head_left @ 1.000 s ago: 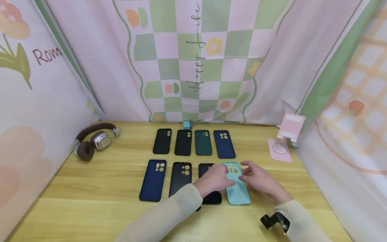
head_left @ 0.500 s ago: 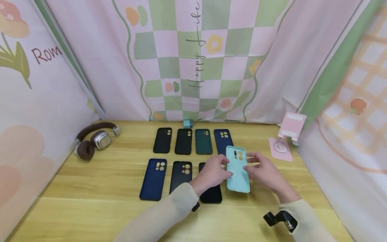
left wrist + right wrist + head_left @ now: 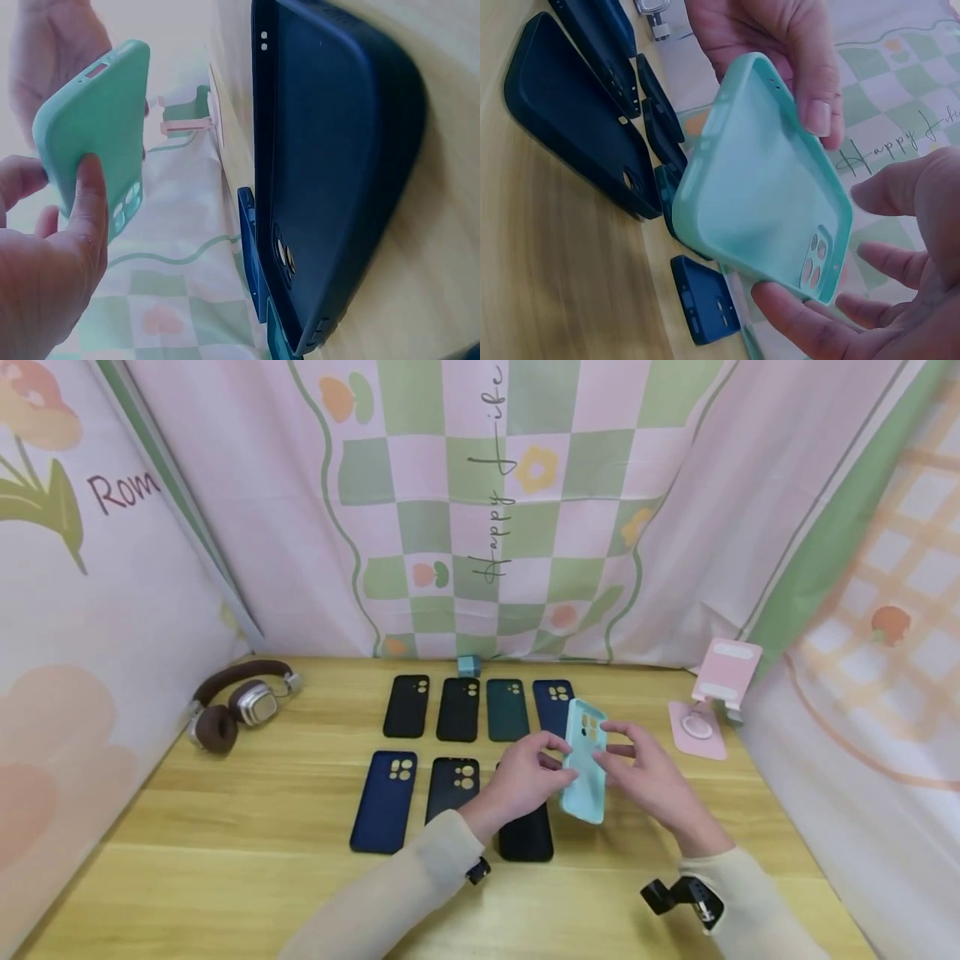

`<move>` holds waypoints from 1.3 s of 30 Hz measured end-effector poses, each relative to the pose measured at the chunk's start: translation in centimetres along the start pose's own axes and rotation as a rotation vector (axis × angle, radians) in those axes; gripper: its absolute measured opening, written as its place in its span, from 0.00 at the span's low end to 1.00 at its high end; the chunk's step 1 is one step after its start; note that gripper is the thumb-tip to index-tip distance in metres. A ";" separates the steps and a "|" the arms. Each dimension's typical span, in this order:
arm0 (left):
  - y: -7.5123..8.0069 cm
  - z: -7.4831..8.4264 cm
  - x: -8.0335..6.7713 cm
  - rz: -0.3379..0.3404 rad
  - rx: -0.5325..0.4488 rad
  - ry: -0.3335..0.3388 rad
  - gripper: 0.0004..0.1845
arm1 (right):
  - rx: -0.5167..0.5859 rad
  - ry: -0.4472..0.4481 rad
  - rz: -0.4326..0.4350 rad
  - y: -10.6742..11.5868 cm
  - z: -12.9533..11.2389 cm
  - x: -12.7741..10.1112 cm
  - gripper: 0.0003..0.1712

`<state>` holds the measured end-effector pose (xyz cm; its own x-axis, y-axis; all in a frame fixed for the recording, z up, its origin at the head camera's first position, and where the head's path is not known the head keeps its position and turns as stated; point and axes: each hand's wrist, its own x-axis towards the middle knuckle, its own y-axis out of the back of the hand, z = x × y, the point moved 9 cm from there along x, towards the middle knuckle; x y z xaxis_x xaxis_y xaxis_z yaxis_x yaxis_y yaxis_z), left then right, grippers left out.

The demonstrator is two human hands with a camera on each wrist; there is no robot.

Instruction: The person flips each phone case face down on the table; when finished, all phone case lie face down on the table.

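A turquoise phone case is held tilted above the wooden table, its hollow inside turned toward the head camera. My left hand pinches one long side of it, with a finger flat on its back in the left wrist view and the thumb inside the rim in the right wrist view. My right hand is at the opposite side with fingers spread. In the right wrist view a fingertip of it touches the case's edge, while its thumb stands off the rim. A black case lies below my left hand.
Two rows of cases lie on the table, among them a blue case, a dark grey case and a green case. Headphones rest at the left, a pink phone stand at the right. A small blue cube sits by the back curtain.
Both hands have lifted the turquoise case from the front row. It has been tilted and turned further, and my right fingers have spread from its edge.
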<state>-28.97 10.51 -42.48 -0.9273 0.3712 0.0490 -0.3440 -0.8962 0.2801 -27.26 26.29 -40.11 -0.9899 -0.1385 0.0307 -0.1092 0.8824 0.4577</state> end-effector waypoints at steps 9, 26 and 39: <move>-0.1 0.3 -0.2 -0.008 -0.016 -0.025 0.11 | -0.129 0.045 0.043 -0.3 -1.2 0.9 0.36; -0.4 1.7 -0.5 -0.040 -0.011 -0.151 0.11 | -0.042 0.164 0.024 -1.0 -1.4 1.9 0.36; -1.6 1.0 -0.2 -0.106 0.044 -0.178 0.12 | 0.136 0.090 0.077 -1.3 -0.3 2.2 0.23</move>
<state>-28.08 12.11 -41.97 -0.8444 0.5031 0.1842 -0.4276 -0.8400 0.3341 -29.26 24.73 -40.34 -0.9844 -0.1021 0.1434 -0.0503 0.9439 0.3264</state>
